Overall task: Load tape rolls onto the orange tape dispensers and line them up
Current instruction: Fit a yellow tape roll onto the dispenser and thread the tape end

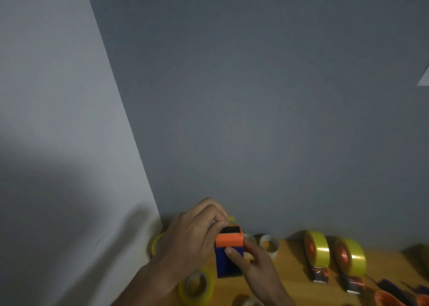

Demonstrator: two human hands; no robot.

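I see left hand (192,238) pinching dispenser (229,251) top | right hand (253,262) gripping its blue body | two loaded dispensers (316,251) side by side on table (292,280)

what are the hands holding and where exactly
Both hold one orange tape dispenser: right hand grips its blue handle, thumb in front; left hand pinches its orange top end.

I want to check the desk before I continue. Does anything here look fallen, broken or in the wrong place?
Nothing looks broken or spilled. Two loaded dispensers stand side by side on the wooden table. Both hands, left and right, hold an orange and blue dispenser. Loose rolls lie scattered, not yet loaded.
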